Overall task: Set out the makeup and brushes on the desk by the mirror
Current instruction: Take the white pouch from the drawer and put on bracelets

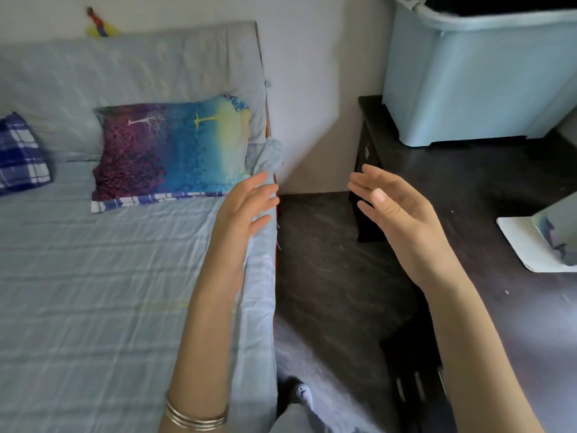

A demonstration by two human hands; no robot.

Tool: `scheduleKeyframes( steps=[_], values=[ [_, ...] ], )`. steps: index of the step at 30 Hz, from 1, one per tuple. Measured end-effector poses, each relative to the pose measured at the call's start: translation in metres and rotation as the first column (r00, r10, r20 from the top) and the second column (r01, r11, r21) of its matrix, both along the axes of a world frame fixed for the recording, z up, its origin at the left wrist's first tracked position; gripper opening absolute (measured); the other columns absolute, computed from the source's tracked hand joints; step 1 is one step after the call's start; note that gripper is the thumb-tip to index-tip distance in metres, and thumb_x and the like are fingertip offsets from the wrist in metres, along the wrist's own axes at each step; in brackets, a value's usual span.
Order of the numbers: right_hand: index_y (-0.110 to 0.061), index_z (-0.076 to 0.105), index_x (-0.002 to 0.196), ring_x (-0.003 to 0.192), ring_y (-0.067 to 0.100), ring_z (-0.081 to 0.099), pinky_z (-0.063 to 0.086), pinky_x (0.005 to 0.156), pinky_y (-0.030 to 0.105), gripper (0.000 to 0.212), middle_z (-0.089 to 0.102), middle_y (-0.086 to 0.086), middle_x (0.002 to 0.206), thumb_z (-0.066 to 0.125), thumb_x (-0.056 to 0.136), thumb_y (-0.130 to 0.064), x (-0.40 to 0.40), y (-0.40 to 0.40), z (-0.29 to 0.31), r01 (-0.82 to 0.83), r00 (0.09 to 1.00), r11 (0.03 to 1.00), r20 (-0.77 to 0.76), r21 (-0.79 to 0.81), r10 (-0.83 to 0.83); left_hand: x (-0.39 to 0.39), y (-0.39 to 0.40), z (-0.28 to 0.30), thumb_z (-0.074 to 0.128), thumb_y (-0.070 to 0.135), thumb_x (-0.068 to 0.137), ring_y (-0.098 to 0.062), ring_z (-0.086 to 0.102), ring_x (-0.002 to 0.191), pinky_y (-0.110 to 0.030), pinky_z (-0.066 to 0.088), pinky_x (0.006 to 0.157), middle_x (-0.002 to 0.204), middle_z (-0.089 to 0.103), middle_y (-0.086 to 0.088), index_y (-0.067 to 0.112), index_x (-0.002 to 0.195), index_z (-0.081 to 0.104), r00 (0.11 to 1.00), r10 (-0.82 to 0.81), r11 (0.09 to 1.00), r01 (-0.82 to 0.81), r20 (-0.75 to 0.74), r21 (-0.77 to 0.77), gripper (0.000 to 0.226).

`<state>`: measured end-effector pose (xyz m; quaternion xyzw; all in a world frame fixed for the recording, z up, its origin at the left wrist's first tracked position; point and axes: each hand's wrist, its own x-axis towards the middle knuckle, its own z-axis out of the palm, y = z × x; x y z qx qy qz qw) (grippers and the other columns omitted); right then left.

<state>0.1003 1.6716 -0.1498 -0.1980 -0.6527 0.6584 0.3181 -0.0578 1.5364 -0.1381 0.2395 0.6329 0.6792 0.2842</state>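
Observation:
Both my hands are raised in front of me, fingers straight and empty. My left hand (246, 207) hovers over the right edge of the bed (93, 276). My right hand (393, 210) is in the air over the left edge of the dark desk (487, 189), palm turned inward. At the desk's right edge stands a mirror (555, 239) on a white base, only partly in frame. No makeup or brushes are in view.
A large pale blue plastic tub (480, 79) sits at the back of the desk. A colourful pillow (171, 151) and a blue checked cushion (18, 154) lie on the bed. Dark floor (327, 276) runs between bed and desk.

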Motion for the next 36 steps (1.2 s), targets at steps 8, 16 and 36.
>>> scheduleKeyframes(
  steps=[8,16,36],
  values=[
    [-0.026,0.054,0.127,0.122,0.010,0.055,0.038,0.110,0.043,0.079,0.062,-0.005,0.128,0.068,0.063,-0.069,-0.075,0.061,-0.002,0.060,0.997,0.998,0.040,0.012,-0.061,-0.078,0.066,-0.009,0.061,0.043,0.066,-0.006,0.065,0.104,-0.024,0.046,0.088,0.107,0.068,0.011,0.036,0.104,0.061,0.997,-0.076,0.997,0.076,0.011,-0.015,0.039],
    [-0.025,0.054,0.127,0.122,0.010,0.055,0.037,0.110,0.043,0.081,0.062,-0.004,0.127,0.069,0.061,-0.070,-0.135,0.157,-0.021,0.076,0.996,0.997,0.056,-0.011,-0.075,-0.137,0.163,-0.029,0.053,0.037,0.075,-0.004,0.065,0.104,-0.024,0.045,0.089,0.109,0.067,0.011,0.037,0.103,0.060,0.996,-0.085,0.995,0.086,0.026,-0.051,0.029],
    [-0.023,0.057,0.121,0.123,0.014,0.055,0.035,0.112,0.041,0.078,0.063,0.001,0.126,0.075,0.057,-0.063,-0.271,0.406,-0.039,0.071,0.994,0.993,0.090,-0.096,-0.062,-0.274,0.411,-0.049,0.053,0.037,0.076,-0.008,0.061,0.110,-0.023,0.046,0.092,0.123,0.062,0.003,0.032,0.111,0.059,0.988,-0.097,0.988,0.109,0.117,-0.108,0.036]
  ],
)
